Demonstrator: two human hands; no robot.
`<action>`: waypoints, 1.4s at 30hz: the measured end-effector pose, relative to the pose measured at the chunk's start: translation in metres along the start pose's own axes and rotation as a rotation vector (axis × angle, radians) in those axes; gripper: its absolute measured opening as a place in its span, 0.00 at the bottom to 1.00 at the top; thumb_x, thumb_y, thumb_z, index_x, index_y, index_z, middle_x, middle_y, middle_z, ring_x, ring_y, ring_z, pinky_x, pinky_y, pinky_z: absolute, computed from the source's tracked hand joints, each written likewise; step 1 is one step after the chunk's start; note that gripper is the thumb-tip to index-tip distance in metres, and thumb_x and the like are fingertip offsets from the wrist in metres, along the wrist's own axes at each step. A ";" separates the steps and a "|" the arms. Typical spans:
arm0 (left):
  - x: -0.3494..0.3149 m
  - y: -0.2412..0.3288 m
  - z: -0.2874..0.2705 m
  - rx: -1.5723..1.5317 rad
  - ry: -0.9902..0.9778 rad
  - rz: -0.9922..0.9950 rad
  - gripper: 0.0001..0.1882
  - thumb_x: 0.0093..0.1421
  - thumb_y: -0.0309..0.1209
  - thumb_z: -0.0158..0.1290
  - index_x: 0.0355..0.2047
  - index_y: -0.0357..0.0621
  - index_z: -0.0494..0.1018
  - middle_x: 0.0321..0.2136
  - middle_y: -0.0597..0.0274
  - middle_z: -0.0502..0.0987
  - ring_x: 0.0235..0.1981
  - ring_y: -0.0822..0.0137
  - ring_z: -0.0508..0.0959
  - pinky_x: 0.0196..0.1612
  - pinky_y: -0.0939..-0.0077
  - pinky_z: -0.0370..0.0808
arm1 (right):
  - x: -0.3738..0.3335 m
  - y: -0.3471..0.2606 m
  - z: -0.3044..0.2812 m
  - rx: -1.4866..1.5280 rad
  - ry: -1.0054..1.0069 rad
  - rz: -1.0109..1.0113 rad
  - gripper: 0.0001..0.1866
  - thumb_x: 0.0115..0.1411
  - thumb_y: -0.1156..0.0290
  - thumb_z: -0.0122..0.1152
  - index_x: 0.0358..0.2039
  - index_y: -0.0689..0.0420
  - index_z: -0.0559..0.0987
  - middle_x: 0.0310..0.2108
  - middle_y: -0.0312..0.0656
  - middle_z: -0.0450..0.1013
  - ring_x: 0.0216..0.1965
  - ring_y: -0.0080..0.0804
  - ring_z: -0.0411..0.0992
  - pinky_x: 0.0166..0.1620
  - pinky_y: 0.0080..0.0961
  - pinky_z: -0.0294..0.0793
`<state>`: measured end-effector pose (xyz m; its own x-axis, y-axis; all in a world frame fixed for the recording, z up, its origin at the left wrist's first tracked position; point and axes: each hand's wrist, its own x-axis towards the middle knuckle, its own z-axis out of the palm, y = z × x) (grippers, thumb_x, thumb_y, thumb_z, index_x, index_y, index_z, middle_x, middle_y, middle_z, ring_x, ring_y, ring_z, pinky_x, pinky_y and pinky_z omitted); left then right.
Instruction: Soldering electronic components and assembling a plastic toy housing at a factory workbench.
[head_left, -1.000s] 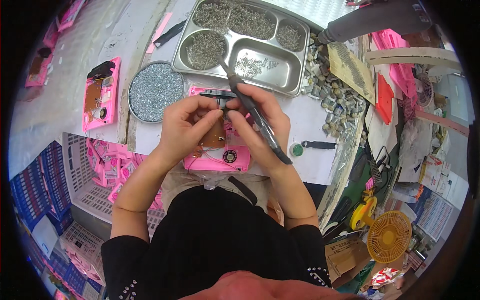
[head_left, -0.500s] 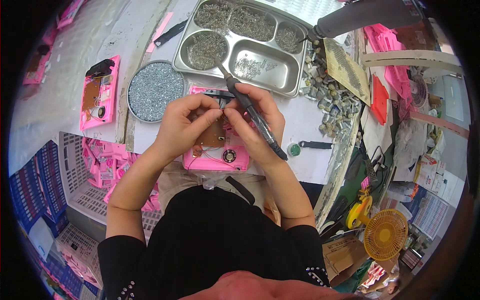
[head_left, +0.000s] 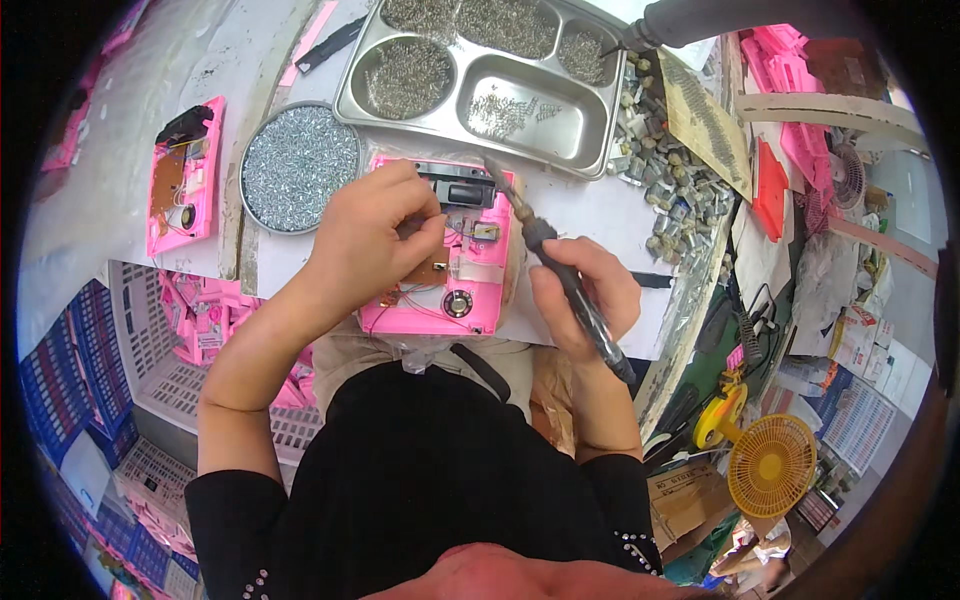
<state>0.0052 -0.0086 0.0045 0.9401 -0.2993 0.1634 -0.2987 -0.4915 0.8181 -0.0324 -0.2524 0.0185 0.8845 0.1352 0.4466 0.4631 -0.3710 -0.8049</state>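
Before me lies a pink plastic housing point(head_left: 483, 290) with a brown circuit board, thin wires, a round speaker point(head_left: 457, 304), a small metal motor point(head_left: 486, 232) and a black part point(head_left: 462, 187) at its far end. My left hand point(head_left: 380, 222) is over its left half, fingers curled and pressed together; whatever they pinch is hidden. My right hand point(head_left: 592, 290) grips the black handle of a soldering iron point(head_left: 572, 284) to the right of the housing. The iron slants up and left, its tip over the far right corner of the housing.
A steel compartment tray point(head_left: 470, 140) of springs and small metal parts stands beyond. Left of it are a round dish of screws point(head_left: 302, 168) and another pink housing point(head_left: 212, 170). Many metal pieces point(head_left: 660, 180) lie at right, near a yellow fan point(head_left: 770, 466).
My hands have parted. My right hand has moved right and toward me with the iron, drawing its tip back from the tray. The left stays over the housing, fingers curled.
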 end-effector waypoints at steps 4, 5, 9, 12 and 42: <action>-0.003 -0.002 0.001 0.024 -0.001 0.006 0.06 0.56 0.22 0.64 0.28 0.37 0.76 0.25 0.60 0.72 0.25 0.64 0.75 0.28 0.71 0.71 | -0.014 0.001 -0.007 -0.013 -0.062 -0.063 0.16 0.51 0.77 0.75 0.41 0.62 0.81 0.19 0.41 0.73 0.17 0.30 0.68 0.21 0.26 0.63; -0.003 -0.002 0.001 0.033 0.006 0.005 0.06 0.56 0.22 0.64 0.28 0.38 0.76 0.25 0.60 0.72 0.25 0.64 0.75 0.28 0.71 0.71 | -0.016 0.002 -0.009 -0.025 -0.096 -0.097 0.15 0.53 0.76 0.74 0.41 0.63 0.80 0.19 0.41 0.72 0.17 0.28 0.67 0.21 0.25 0.62; -0.002 -0.003 0.003 0.062 0.022 0.031 0.06 0.56 0.22 0.64 0.27 0.38 0.75 0.25 0.60 0.72 0.25 0.62 0.75 0.28 0.70 0.71 | -0.018 0.002 -0.010 -0.049 -0.131 -0.157 0.15 0.53 0.75 0.73 0.41 0.63 0.80 0.18 0.40 0.71 0.16 0.30 0.66 0.20 0.26 0.60; -0.001 -0.003 0.003 0.077 0.025 0.035 0.07 0.55 0.22 0.64 0.27 0.38 0.75 0.25 0.59 0.72 0.25 0.62 0.75 0.28 0.70 0.71 | -0.020 0.004 -0.007 -0.047 -0.119 -0.178 0.15 0.52 0.76 0.73 0.40 0.62 0.80 0.18 0.39 0.71 0.16 0.30 0.66 0.20 0.26 0.60; 0.000 -0.002 0.005 0.112 0.032 0.040 0.07 0.53 0.22 0.63 0.27 0.37 0.73 0.25 0.58 0.71 0.26 0.59 0.76 0.29 0.67 0.72 | -0.013 0.014 -0.009 -0.033 -0.196 -0.228 0.17 0.44 0.82 0.75 0.38 0.58 0.83 0.19 0.38 0.73 0.19 0.34 0.71 0.22 0.27 0.67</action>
<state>0.0050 -0.0116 0.0008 0.9313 -0.2951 0.2135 -0.3507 -0.5688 0.7439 -0.0377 -0.2679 0.0048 0.7536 0.3918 0.5278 0.6516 -0.3401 -0.6781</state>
